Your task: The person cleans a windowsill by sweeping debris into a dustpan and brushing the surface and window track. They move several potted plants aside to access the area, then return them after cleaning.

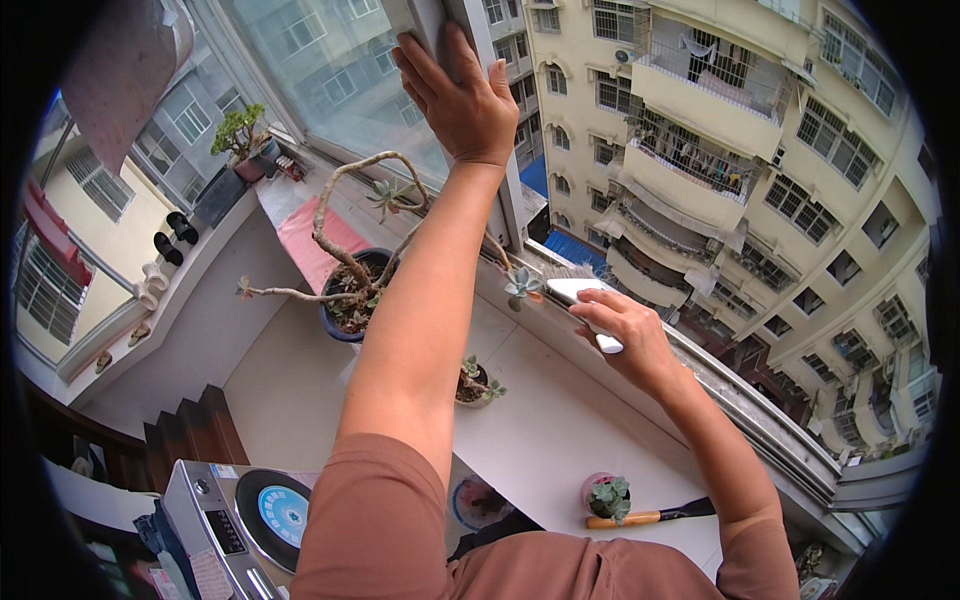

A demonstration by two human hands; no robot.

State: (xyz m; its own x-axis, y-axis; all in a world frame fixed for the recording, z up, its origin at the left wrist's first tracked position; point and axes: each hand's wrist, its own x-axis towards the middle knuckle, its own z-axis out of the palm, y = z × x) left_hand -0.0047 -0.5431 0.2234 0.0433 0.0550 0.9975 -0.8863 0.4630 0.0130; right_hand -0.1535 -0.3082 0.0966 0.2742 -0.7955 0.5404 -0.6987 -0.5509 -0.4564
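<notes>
My left hand (469, 105) lies spread, palm down, against the upright frame (439, 45) of the sliding window, high in the picture. My right hand (630, 326) is closed around the handle of a white brush (576, 288), whose pale bristles meet the window track (697, 367) at the sill. A succulent rosette (523, 285) on a long stem hangs just left of the brush. That stem appears to belong to the plant in the dark blue pot (341, 324), partly hidden behind my left arm.
Below the sill, a ledge (555, 420) holds a small potted succulent (474, 382), another in a pink pot (606, 495), and a wooden-handled tool (626, 520). A washing machine (225, 517) stands at lower left. Slippers (174, 236) and a green potted plant (241, 139) line the far sill. Outside is a drop.
</notes>
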